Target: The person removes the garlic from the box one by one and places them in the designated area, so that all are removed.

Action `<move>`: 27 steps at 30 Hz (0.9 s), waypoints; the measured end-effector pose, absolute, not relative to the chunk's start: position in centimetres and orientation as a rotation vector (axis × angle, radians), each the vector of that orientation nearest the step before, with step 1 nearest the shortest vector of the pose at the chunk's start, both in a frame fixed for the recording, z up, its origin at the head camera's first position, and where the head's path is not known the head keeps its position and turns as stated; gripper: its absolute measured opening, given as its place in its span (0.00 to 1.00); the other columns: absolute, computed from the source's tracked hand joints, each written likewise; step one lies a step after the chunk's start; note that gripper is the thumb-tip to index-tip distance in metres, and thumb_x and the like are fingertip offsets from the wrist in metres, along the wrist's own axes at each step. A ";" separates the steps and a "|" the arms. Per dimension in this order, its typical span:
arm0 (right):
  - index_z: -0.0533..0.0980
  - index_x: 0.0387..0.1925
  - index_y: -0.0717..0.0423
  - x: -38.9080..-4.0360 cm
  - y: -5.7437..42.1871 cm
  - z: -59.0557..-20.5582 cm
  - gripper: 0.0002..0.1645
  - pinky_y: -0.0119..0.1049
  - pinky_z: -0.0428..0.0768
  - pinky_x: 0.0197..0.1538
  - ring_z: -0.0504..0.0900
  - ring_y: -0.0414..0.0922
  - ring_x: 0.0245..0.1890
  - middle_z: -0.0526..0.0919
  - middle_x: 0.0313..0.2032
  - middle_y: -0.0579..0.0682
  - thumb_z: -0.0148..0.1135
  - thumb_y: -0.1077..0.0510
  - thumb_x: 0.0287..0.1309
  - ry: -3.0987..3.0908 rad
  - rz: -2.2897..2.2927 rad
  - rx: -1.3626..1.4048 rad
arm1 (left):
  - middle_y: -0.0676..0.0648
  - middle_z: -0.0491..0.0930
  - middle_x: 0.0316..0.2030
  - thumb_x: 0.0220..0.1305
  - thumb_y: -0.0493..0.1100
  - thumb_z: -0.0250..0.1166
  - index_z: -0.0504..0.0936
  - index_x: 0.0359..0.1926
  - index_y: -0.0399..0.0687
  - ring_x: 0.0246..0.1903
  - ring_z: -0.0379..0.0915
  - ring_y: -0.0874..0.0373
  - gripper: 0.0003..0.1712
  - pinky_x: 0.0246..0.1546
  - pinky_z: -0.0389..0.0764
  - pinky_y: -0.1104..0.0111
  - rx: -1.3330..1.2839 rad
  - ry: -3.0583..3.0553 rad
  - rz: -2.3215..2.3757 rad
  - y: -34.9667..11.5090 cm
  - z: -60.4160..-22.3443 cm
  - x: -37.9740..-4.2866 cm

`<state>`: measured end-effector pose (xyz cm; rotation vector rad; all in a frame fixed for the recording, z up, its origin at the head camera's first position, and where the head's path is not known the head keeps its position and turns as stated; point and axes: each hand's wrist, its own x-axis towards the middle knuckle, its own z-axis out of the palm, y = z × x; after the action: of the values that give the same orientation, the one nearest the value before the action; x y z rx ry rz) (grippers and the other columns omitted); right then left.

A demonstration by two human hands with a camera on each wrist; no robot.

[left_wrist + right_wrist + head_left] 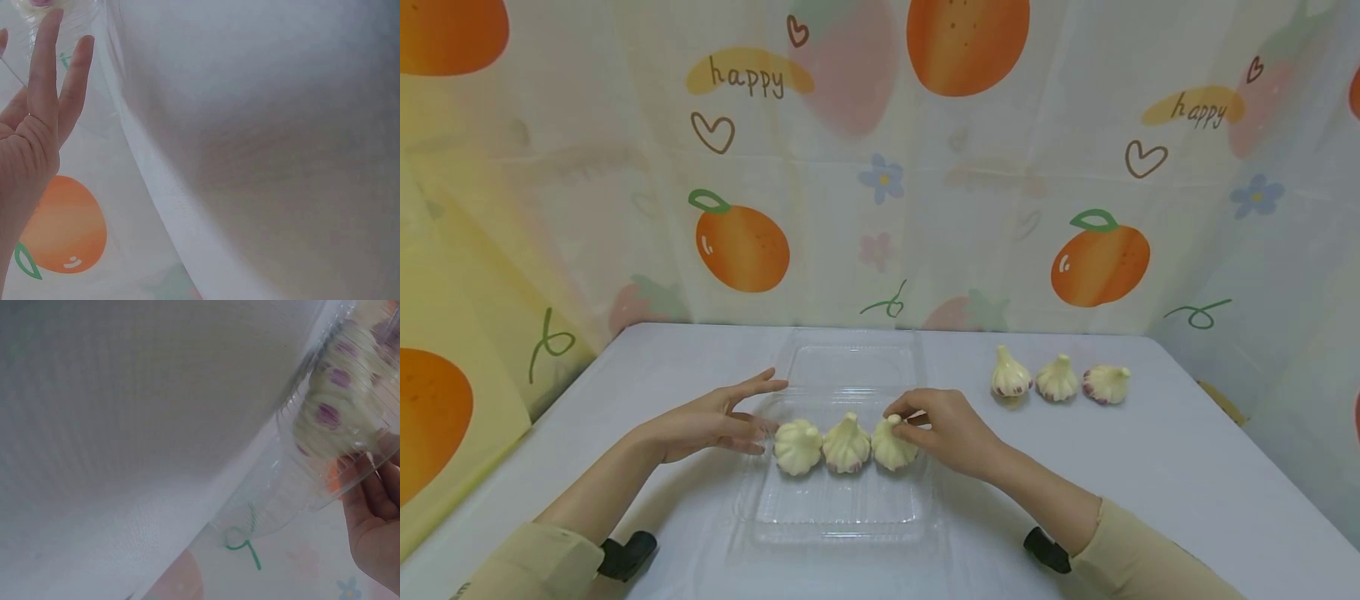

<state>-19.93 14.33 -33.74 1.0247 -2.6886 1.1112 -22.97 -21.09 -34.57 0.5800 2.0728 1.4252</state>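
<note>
A clear plastic clamshell box (835,508) lies opened on the table, its lid (856,367) folded back away from me. Three garlic bulbs sit in a row across it: a left one (797,450), a middle one (847,450) and a right one (892,450). My right hand (953,433) pinches the right bulb near its stem with thumb and fingers. Fingers spread, my left hand (703,427) is at the box's left rim; whether it touches is unclear. In the right wrist view, purple-marked garlic (328,419) shows through the clear wall beside my right hand (375,519).
Three more garlic bulbs, one upright (1011,377), one in the middle (1057,381) and one tilted (1106,384), stand at the back right of the white table (1045,483). Behind the table hangs a fruit-printed curtain (962,250).
</note>
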 end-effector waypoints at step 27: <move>0.84 0.44 0.54 -19.8 14.7 -32.9 0.10 0.27 0.86 0.47 0.88 0.45 0.45 0.89 0.43 0.48 0.66 0.62 0.60 -2.575 1.249 0.896 | 0.46 0.21 0.79 0.69 0.40 0.60 0.47 0.78 0.45 0.64 0.72 0.51 0.44 0.57 0.84 0.59 0.587 2.070 1.426 -21.0 -34.5 -22.9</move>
<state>-19.81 14.69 -32.86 0.8965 -2.5752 1.2486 -22.86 -21.02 -34.47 0.5873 2.0699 1.4265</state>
